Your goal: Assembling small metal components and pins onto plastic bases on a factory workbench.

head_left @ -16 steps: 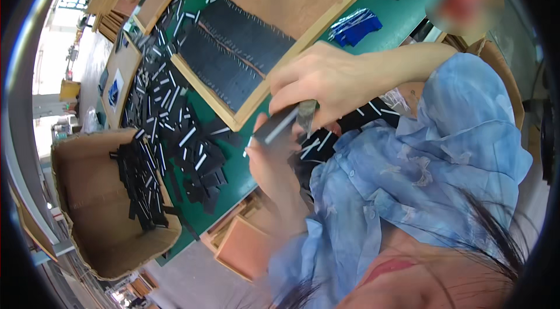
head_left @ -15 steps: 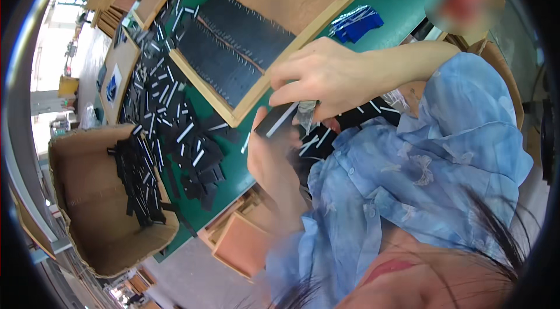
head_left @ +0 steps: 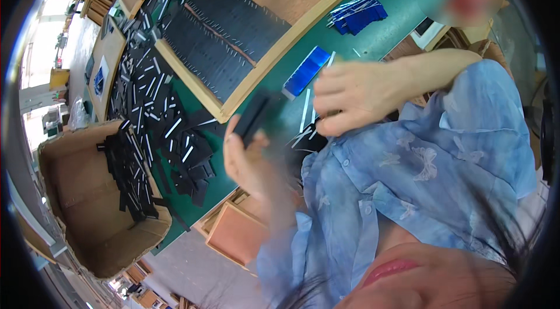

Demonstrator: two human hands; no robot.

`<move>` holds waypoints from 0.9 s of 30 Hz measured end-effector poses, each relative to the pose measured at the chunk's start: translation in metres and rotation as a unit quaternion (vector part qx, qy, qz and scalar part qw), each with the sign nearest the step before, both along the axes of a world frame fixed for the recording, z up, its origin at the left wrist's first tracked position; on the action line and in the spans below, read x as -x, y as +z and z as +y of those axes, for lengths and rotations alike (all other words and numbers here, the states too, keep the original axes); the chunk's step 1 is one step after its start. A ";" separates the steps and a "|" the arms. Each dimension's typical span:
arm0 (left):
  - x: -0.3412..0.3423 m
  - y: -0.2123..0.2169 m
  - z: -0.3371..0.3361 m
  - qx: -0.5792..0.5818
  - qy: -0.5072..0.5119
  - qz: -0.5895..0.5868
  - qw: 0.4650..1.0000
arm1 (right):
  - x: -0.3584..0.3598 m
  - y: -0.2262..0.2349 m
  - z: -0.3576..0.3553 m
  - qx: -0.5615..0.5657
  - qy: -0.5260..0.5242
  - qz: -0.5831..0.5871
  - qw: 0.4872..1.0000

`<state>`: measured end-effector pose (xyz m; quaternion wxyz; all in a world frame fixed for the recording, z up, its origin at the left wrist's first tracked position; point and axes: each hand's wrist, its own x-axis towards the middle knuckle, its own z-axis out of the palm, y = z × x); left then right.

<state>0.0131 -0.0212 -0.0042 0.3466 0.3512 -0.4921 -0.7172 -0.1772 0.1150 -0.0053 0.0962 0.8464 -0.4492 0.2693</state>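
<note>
Black strip [head_left: 254,115] upright in left hand [head_left: 248,160] grip — right hand [head_left: 357,94] apart (blurred)

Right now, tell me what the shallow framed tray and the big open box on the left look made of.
Shallow framed tray: pale wood rim with a matte brown board base, probably fibreboard. Big open box: plain brown corrugated cardboard, going by its dull, soft, bent walls.

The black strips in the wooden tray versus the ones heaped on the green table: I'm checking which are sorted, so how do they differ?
The black strips in the wooden tray lie flat in neat, packed rows; the strips heaped on the green table lie loose, crossing at all angles. The tray's are bounded by its wooden frame; the heap spreads unbounded toward the cardboard box. Both look like the same slim black pieces.
</note>
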 end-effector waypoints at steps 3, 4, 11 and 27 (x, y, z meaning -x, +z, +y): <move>-0.006 -0.005 0.005 0.070 0.057 -0.003 0.996 | 0.008 -0.030 0.017 -0.201 0.031 -0.070 0.976; -0.007 -0.008 0.003 0.063 0.052 -0.001 0.997 | 0.017 -0.022 0.015 -0.277 0.004 -0.114 0.954; -0.011 -0.019 -0.004 0.070 0.073 0.014 0.995 | 0.064 -0.027 -0.003 -0.204 -0.195 -0.239 0.929; -0.015 -0.032 -0.013 0.061 0.081 0.006 0.995 | 0.062 -0.014 0.003 -0.145 -0.199 -0.138 0.959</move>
